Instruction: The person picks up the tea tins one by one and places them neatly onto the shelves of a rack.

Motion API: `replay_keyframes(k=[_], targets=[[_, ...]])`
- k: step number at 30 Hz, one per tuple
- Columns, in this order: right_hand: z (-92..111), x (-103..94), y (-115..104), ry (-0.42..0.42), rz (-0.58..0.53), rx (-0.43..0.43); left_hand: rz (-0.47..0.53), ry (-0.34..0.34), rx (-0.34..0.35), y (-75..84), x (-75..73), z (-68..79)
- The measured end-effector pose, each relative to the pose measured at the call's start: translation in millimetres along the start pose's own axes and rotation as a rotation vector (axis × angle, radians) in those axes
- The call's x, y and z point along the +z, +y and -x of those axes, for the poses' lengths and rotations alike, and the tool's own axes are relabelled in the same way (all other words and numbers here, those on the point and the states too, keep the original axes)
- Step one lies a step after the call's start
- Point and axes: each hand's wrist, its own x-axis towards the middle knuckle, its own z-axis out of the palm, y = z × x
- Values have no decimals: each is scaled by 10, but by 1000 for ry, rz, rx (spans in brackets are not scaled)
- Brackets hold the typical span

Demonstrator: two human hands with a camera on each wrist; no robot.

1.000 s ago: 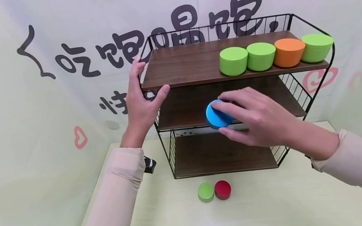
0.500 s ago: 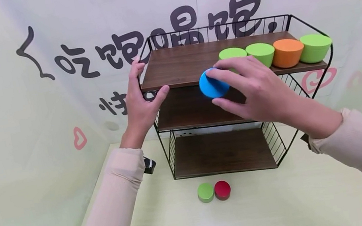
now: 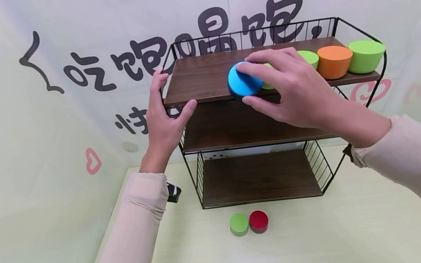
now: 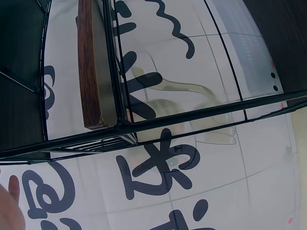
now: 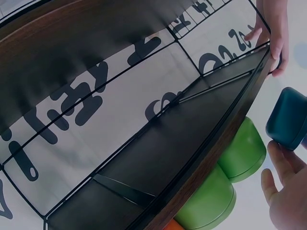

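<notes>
My left hand (image 3: 162, 120) grips the front left corner of the black wire rack (image 3: 201, 76), thumb against the top board's front edge. Only a sliver of it shows in the left wrist view. My right hand (image 3: 298, 90) pinches a round blue container (image 3: 241, 81) between thumb and fingers, level with the top board's front edge. In the right wrist view this blue container (image 5: 288, 120) is tilted, apart from the rack, beside a green container (image 5: 243, 151). On the top board's right half stand green containers (image 3: 367, 56) and an orange container (image 3: 334, 61) in a row; my right hand partly covers the row.
A small green container (image 3: 239, 224) and a dark red container (image 3: 258, 221) stand side by side on the pale table (image 3: 298, 247), in front of the rack. The middle board (image 3: 214, 126) and bottom board (image 3: 261, 176) lie below. A printed wall sheet (image 3: 88, 12) hangs behind.
My right hand has raised the blue container from in front of the middle board to the top board's front edge, left of the row. My left hand has stayed on the rack corner.
</notes>
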Motion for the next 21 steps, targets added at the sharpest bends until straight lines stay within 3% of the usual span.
replay_keyframes(k=[21], targets=[[-164, 69, 59, -117, 2, 218, 8, -9, -22, 6, 5, -1]])
